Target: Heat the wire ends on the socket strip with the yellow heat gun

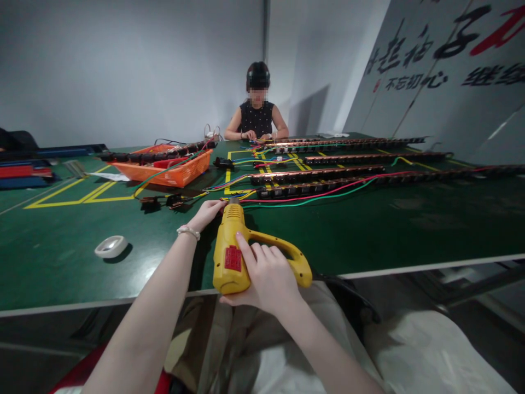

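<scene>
A yellow heat gun [230, 230] with a red label lies in the grip of my right hand [268, 273]. Its metal nozzle points away from me over the table, at coloured wires [246, 198]. My left hand [208, 212], with a pale bracelet at the wrist, is closed on the wires just left of the nozzle. The gun hides part of those fingertips. From there red and green wires run right along a long black-and-copper strip [311, 186]. Black connectors [164, 202] on wires lie beyond my left hand.
An orange basket [176, 172] holding dark strips stands at the back left. A white tape roll [111, 247] lies on the green table [49, 257] at left. More strips [348, 143] stretch across the right side. Opposite me sits a person [257, 117], hands on the table.
</scene>
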Action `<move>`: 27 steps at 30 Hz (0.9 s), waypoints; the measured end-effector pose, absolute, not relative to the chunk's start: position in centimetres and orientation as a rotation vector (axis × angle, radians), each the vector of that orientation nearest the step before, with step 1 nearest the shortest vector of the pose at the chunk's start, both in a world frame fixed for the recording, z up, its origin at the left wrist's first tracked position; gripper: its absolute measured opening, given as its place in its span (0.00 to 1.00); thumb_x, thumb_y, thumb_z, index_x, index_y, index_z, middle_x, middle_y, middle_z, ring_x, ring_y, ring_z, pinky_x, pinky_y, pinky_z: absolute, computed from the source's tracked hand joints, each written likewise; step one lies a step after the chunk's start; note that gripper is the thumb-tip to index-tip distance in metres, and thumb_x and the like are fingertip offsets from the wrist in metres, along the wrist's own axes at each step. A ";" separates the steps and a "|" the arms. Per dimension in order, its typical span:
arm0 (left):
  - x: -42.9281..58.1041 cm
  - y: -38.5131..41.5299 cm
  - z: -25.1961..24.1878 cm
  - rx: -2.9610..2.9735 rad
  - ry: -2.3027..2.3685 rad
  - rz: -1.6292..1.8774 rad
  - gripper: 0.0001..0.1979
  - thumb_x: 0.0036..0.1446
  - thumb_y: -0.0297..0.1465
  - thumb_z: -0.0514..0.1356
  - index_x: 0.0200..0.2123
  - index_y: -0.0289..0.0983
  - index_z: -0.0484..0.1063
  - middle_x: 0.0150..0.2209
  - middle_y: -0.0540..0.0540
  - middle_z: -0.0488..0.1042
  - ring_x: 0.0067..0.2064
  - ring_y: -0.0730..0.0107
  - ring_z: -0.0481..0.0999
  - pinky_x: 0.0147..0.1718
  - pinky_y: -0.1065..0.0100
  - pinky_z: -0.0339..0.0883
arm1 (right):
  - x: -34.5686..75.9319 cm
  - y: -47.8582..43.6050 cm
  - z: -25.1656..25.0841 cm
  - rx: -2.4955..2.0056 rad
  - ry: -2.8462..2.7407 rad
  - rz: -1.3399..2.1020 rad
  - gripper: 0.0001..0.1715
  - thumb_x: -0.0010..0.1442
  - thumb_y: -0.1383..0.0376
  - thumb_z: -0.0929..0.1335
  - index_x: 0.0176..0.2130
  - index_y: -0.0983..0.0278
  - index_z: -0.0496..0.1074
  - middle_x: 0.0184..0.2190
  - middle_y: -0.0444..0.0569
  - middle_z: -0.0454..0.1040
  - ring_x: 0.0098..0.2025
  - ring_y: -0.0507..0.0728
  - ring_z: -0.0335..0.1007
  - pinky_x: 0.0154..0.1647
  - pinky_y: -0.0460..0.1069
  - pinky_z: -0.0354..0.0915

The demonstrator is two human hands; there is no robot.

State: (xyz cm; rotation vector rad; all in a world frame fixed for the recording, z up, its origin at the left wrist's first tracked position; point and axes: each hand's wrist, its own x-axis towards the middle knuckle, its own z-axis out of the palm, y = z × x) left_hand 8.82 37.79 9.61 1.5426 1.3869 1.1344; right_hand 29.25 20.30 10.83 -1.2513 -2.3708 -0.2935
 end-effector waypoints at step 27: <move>7.9 38.4 8.8 1.669 1.408 1.092 0.20 0.49 0.47 0.58 0.18 0.37 0.66 0.19 0.52 0.66 0.25 0.73 0.62 0.29 0.69 0.52 | 34.6 21.5 11.4 -1.291 -2.338 -0.210 0.67 0.41 0.29 0.60 0.63 0.72 0.53 0.38 0.55 0.73 0.38 0.62 0.69 0.42 0.55 0.59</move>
